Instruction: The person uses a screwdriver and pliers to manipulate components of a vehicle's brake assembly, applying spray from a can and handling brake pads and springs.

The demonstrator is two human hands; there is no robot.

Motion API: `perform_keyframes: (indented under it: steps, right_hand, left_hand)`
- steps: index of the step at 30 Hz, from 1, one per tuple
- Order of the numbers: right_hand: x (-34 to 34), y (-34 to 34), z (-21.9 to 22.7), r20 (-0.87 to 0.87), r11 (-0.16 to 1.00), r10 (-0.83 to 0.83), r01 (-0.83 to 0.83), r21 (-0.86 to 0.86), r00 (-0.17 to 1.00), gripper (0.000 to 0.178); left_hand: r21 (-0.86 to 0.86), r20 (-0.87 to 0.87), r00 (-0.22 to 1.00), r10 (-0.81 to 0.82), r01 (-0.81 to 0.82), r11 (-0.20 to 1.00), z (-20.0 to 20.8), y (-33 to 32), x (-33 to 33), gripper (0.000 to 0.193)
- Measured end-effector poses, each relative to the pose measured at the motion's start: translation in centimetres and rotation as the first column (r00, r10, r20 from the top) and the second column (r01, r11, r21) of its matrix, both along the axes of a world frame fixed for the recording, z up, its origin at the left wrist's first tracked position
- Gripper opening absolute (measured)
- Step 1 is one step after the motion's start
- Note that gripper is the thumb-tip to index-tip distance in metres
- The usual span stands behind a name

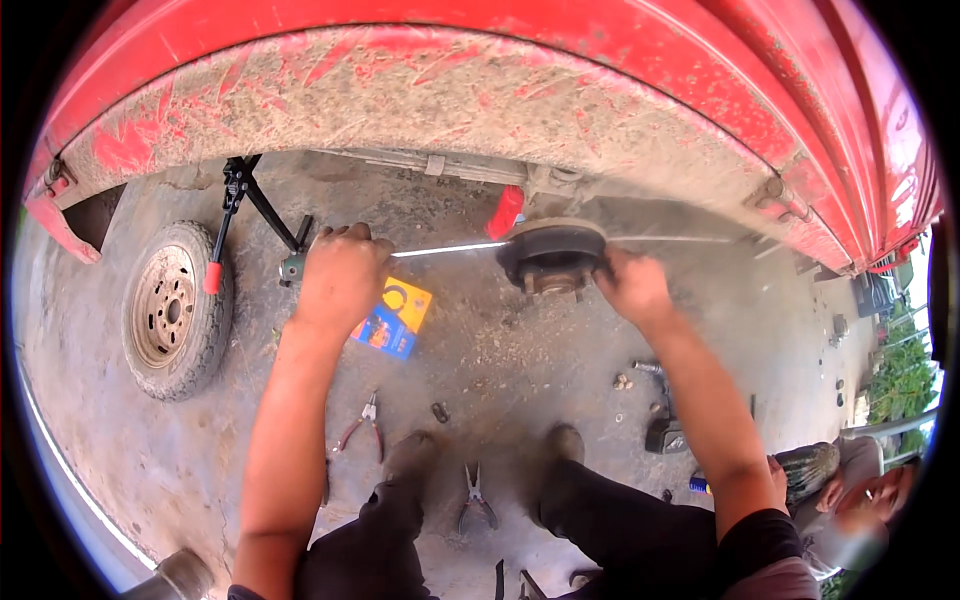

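My left hand (345, 268) is closed in a fist around one end of a long, thin metal rod (448, 250). The rod's far end reaches the left side of a dark, round brake drum (552, 252) beneath the red vehicle. What sits inside the fist is hidden. My right hand (640, 287) grips the drum's right edge, its fingertips partly out of sight behind it. Several studs stick out of the hub (555, 283) on the side facing me. A red object (507, 210) is just behind the drum's upper left.
The dirty red body panel (450, 90) spans the top. At left, a wheel (172, 310) is beside a black stand with a red-tipped handle (213, 278). A yellow-blue box (393, 318) and pliers (474, 495) are on the floor. Another person (850, 500) is at lower right.
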State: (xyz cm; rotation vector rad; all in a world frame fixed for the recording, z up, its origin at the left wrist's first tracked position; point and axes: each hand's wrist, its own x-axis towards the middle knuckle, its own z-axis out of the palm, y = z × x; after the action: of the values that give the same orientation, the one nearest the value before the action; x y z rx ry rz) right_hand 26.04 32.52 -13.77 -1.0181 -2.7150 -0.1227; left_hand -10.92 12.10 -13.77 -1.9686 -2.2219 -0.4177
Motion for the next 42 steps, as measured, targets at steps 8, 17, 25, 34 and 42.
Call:
perform_keyframes:
  steps: [8,17,25,34,42]
  right_hand:
    - [0.2,0.0,0.0,-0.032,0.997,-0.02,0.018,-0.071,0.999,0.024]
    - [-0.1,-0.2,-0.2,-0.002,0.998,-0.061,0.061,-0.026,0.998,0.025]
    - [-0.2,-1.2,1.1,-0.02,0.998,-0.059,0.058,-0.04,0.998,0.028]
    - [-0.2,-0.4,0.4,0.025,1.0,-0.025,0.024,0.014,0.999,0.026]
    - [-0.7,-1.4,0.7,-0.023,0.998,-0.048,0.047,-0.031,0.999,0.025]
  left_hand:
    - [-0.088,0.085,0.996,0.025,-0.018,0.996,-2.1,-0.5,-0.2,0.018]
    - [-0.098,0.142,0.99,0.021,-0.007,0.995,-1.3,-0.6,0.6,0.016]
    - [-0.045,0.093,0.995,0.04,-0.036,0.998,-0.3,-0.4,0.8,0.015]
    - [0.052,0.081,0.997,0.001,-0.005,0.999,0.3,-0.3,0.6,0.014]
    - [0.022,0.031,0.999,-0.016,0.015,1.0,0.2,-1.0,0.4,0.014]
